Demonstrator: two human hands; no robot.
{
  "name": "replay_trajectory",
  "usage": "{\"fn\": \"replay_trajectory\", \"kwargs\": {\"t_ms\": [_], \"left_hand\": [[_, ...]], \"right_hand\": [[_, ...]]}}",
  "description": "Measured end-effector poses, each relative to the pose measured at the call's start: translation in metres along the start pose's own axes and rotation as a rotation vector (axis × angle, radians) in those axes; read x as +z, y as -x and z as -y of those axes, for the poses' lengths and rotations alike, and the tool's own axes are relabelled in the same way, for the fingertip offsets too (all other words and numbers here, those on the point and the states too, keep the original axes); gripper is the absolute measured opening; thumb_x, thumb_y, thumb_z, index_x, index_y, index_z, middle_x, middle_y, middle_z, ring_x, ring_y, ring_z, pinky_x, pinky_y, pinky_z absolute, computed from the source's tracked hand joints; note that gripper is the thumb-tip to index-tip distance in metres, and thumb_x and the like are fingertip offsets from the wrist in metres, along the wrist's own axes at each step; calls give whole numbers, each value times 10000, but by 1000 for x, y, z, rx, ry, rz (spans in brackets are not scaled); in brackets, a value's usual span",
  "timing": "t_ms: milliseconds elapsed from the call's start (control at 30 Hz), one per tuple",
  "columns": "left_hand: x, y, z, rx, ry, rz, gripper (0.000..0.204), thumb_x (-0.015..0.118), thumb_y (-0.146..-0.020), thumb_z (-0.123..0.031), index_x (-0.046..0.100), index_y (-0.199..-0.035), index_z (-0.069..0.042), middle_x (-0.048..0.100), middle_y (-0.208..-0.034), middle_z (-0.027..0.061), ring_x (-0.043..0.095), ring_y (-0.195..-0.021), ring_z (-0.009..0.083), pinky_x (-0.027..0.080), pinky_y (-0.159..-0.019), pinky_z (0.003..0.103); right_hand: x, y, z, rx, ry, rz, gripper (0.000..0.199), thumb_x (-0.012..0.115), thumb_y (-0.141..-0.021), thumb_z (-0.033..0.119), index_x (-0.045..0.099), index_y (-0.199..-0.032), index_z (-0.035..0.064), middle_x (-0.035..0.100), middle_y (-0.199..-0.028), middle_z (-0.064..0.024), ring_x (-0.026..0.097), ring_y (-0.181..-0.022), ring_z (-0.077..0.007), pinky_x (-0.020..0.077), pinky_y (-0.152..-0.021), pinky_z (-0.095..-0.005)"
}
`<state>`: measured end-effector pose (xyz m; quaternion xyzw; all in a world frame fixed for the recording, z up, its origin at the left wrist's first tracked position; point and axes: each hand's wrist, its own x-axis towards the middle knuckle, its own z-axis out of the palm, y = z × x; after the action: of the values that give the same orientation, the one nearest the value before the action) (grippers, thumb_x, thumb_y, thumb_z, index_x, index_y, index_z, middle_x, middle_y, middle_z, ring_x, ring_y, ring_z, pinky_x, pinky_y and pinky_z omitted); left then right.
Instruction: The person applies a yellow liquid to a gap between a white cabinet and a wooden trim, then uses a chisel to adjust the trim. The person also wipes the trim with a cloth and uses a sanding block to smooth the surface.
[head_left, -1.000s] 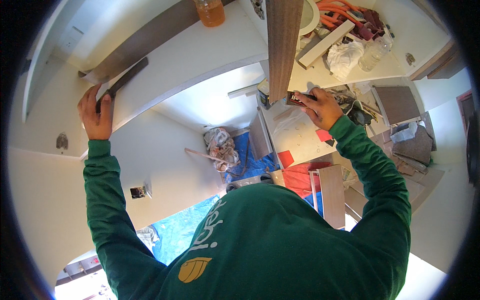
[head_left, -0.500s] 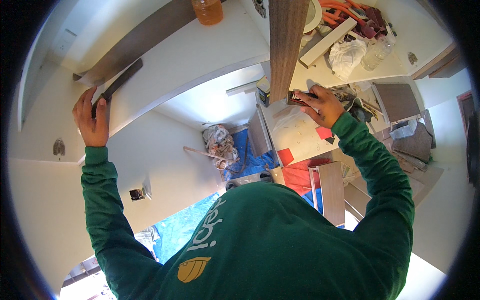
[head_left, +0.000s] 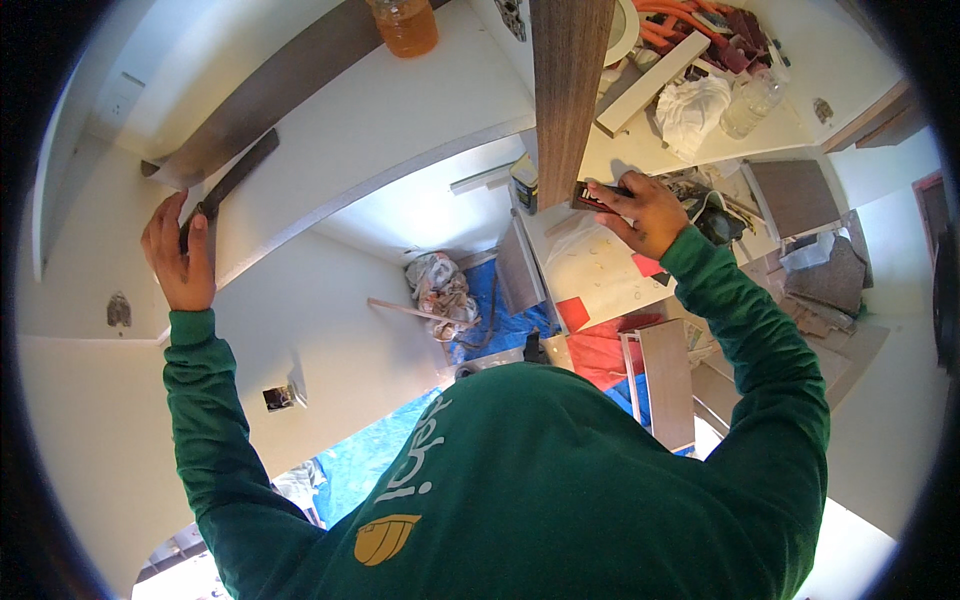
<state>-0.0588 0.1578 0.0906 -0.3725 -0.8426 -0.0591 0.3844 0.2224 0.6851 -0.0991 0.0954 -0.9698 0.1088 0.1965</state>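
On the left, my left hand (head_left: 180,255) is closed on the near end of a narrow dark brown strip (head_left: 238,172), thumb on one side and fingers on the other. The strip slants across a white shelf (head_left: 330,140), close to a wider dark wood-grain band (head_left: 270,85). At the right, my right hand (head_left: 652,215) grips a small black object with red and pale markings (head_left: 588,197); its kind is unclear. The object's far end meets, or nearly meets, the lower end of an upright wood-grain panel (head_left: 568,90).
A jar of orange liquid (head_left: 405,25) stands on the shelf. At the upper right lie a clear bottle (head_left: 752,105), crumpled white paper (head_left: 692,112) and orange hoses (head_left: 675,15). Below are blue sheeting (head_left: 480,320), a bundled plastic sheet (head_left: 440,290) and wooden boards (head_left: 665,380). An open wall box (head_left: 279,398) shows at the left.
The whole view has shifted slightly. My left hand sits a little lower in it, still at the strip's end. My right hand keeps its hold on the black object.
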Motion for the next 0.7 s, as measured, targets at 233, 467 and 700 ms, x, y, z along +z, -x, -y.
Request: {"fn": "replay_trajectory", "kwargs": {"t_ms": [233,467,700], "left_hand": [[1,-4,-4,3,50,12,407,546,-992,-313,633,-1299,-60,598,-1318,163,481,-1232,338,359,-1072,434],[-1,-7,-13,22,2,25,422,526,-1003,-315,622,-1324,-59,577,-1360,160,454,-1263,336,358,-1078,452],[2,-5,-7,35,-54,67,458,460,-1028,-342,584,-1361,-54,546,-1397,171,428,-1309,342,312,-1111,465]], "right_hand": [[5,3,-2,-17,-46,-28,492,692,-889,356,615,-1347,193,529,-866,-112,559,-800,-319,489,-714,-436],[5,-1,0,-6,11,-7,507,709,-871,349,606,-1351,222,553,-883,-119,579,-802,-329,500,-705,-451],[2,-6,9,-2,99,-26,554,746,-835,308,598,-1355,188,517,-895,-105,550,-789,-311,480,-709,-445]]}}
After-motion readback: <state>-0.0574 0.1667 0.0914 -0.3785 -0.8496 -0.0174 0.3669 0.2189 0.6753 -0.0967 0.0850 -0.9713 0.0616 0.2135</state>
